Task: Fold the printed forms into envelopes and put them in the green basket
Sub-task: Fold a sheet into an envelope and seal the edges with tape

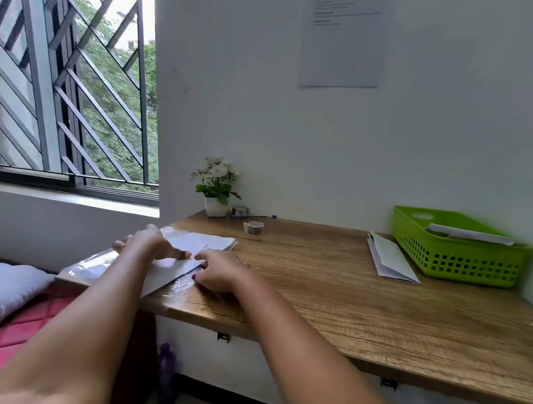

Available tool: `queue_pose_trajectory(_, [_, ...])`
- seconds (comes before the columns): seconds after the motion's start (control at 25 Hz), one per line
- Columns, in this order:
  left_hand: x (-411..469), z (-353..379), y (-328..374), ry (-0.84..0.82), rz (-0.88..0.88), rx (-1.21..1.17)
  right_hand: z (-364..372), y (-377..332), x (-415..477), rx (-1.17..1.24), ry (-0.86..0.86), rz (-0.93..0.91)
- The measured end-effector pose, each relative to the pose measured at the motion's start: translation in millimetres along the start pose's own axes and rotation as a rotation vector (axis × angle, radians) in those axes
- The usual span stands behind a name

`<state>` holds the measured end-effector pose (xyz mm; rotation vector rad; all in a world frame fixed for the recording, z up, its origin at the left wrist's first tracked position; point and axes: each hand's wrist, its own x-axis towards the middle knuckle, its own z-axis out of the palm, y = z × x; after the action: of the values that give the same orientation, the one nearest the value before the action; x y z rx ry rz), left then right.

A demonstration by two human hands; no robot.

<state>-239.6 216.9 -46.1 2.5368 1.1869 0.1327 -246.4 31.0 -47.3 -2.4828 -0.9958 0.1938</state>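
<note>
Head cam: L hand [152, 244] grip flat, pressing form [169, 272]; R hand [218, 271] pinches it.

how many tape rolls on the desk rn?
2. The nearer tape roll stands on the desk, out from the wall. The farther tape roll sits by the wall between the flower pot and the pen. More could be hidden in the green basket.

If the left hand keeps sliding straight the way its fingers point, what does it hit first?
The right hand. The left hand points rightward along the sheet, and the right hand's fingertips sit just ahead, almost touching; the exact gap is hard to judge.
</note>
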Motion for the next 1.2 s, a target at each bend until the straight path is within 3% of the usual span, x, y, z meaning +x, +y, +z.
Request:
queue_pose_trajectory(0.2, [4,-6,-4,-0.061,0.143,-0.714,0,7,-1,0.349,0.03,-0.023])
queue_pose_trajectory(0.44, [-16,-28,41,-0.12,0.302,-1.184,-33,31,5,0.841,0.178,0.015])
queue_pose_trajectory(0.56, [-33,-24,82,-0.138,0.377,-1.259,-65,53,-3,0.91,0.275,-0.006])
queue_pose_trajectory(0.72, [-52,-7,136,-0.253,0.374,-1.358,-111,104,-6,0.848,0.452,0.124])
queue_pose_trajectory(1.0, [-73,40,204,-0.639,0.58,-1.057,-128,194,-10,0.749,0.714,0.313])
queue_pose_trajectory(1.08, [-67,55,212,-0.659,0.616,-1.011,-129,204,-6,0.768,0.711,0.318])
queue_pose_trajectory(1.2, [-54,70,216,-0.478,0.652,-1.029,-128,203,-9,0.926,0.435,0.238])
